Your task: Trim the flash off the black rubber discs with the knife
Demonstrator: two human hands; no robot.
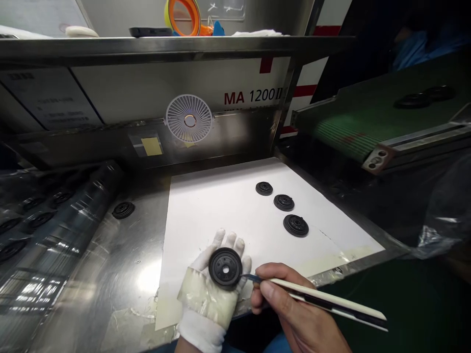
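Observation:
My left hand (215,289), in a white glove with a coated palm, is turned palm up and holds a black grooved disc (217,274) with a small centre hole. Its fingertips show beyond the disc. In my bare right hand (283,299) is a slim knife (331,304) with a cream and black handle, gripped like a pen. The thin blade's tip meets the disc's right edge, or lies very close to it. Three similar discs (296,225) sit on the white sheet (209,206), right of my hands. Another black disc (123,210) lies on the metal tabletop at left.
Clear plastic packaging (69,235) with several black discs fills the left side. A metal shelf (165,51) spans the back above a round white fan (189,118). At right runs a green conveyor (360,113) carrying black discs, with a blue-clothed person (427,49) beyond.

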